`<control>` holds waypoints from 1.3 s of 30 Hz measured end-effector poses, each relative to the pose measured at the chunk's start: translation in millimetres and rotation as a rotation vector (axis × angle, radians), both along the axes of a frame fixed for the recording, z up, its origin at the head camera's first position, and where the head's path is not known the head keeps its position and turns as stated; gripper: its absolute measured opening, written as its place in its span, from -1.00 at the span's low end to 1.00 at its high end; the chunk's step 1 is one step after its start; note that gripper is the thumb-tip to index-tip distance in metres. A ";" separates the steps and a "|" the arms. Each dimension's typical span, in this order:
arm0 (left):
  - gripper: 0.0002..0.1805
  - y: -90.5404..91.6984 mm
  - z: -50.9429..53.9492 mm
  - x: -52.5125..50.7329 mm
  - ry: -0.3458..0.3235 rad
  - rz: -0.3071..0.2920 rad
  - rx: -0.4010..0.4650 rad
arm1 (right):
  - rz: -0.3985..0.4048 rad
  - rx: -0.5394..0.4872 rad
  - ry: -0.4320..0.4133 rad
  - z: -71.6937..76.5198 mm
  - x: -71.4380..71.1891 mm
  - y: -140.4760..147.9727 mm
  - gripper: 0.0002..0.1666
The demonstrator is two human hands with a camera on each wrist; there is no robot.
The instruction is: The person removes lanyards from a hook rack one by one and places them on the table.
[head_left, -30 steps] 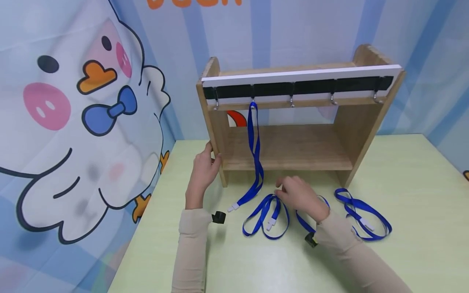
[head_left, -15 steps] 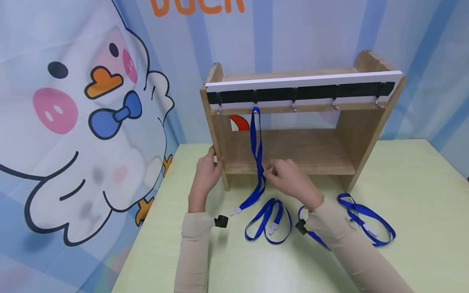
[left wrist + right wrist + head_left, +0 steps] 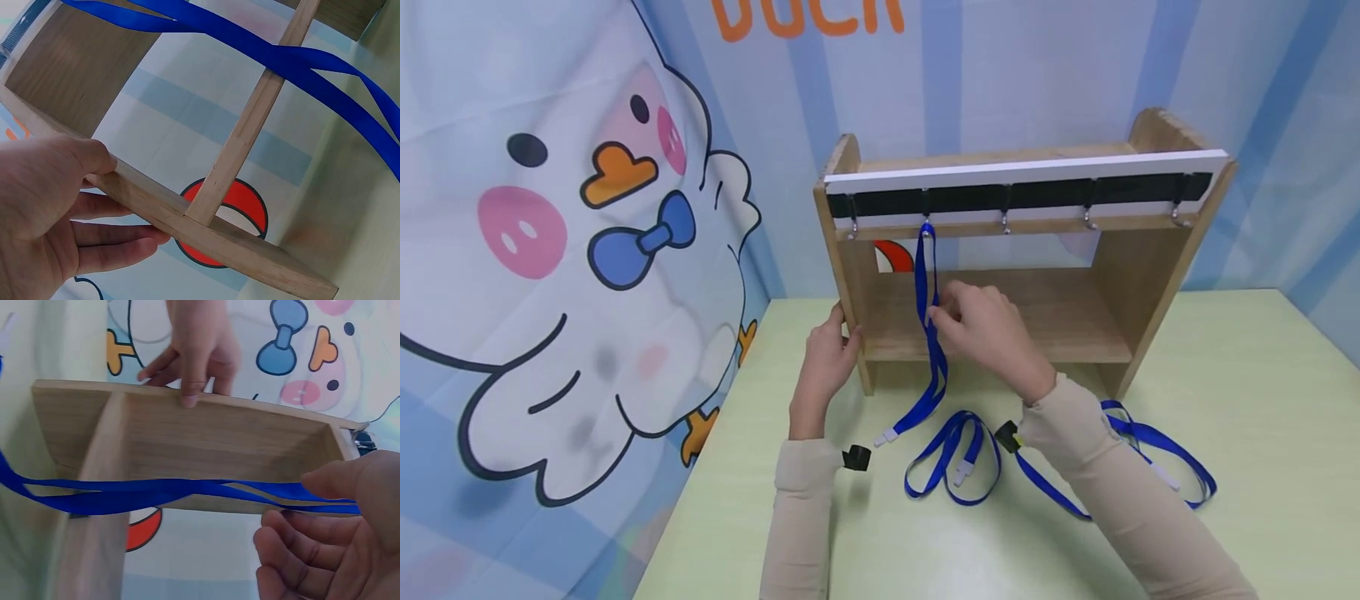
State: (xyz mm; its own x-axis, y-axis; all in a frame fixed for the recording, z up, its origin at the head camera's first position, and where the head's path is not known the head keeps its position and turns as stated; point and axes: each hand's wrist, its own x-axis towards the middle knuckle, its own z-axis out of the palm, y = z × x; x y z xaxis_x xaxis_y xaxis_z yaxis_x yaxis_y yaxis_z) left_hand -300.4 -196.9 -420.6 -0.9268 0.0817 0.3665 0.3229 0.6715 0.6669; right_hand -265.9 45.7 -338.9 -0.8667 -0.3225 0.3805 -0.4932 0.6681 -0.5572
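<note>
The left hand (image 3: 829,354) grips the left side panel of a wooden rack (image 3: 841,275); in the left wrist view its thumb and fingers (image 3: 119,256) lie on opposite sides of the panel edge. A blue lanyard (image 3: 938,367) hangs from the second hook from the left, its white clip (image 3: 887,436) reaching the table. The right hand (image 3: 992,333) is raised at this lanyard, fingers bent. In the right wrist view the strap (image 3: 169,492) passes between the spread thumb and fingers, which are not closed on it.
Several metal hooks (image 3: 1005,222) line the rack's black strip. Blue lanyards lie on the table: one looped (image 3: 976,442) in front, another partly under the right forearm (image 3: 1054,492), another at the right (image 3: 1180,454). Cartoon-printed cloth (image 3: 1037,75) stands behind and at the left.
The right hand has risen from the lanyards on the table, moving up and left to the hanging one. The left hand keeps its hold. The head view has shifted slightly.
</note>
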 end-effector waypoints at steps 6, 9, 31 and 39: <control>-0.46 -0.6 -0.1 0.2 0.011 0.002 -0.003 | -0.010 -0.069 0.054 19.0 -4.3 -6.6 -0.63; -0.46 -0.7 -0.7 0.3 0.011 0.001 -0.003 | -0.017 -0.095 0.086 24.9 -5.7 -9.0 -0.60; -0.49 0.7 -3.1 -0.3 0.018 0.006 -0.018 | -0.025 -0.275 0.263 44.0 1.9 -14.4 -0.82; -0.49 0.5 -0.3 0.3 0.023 0.007 -0.022 | 0.086 -0.253 0.312 46.6 13.8 -27.4 -0.86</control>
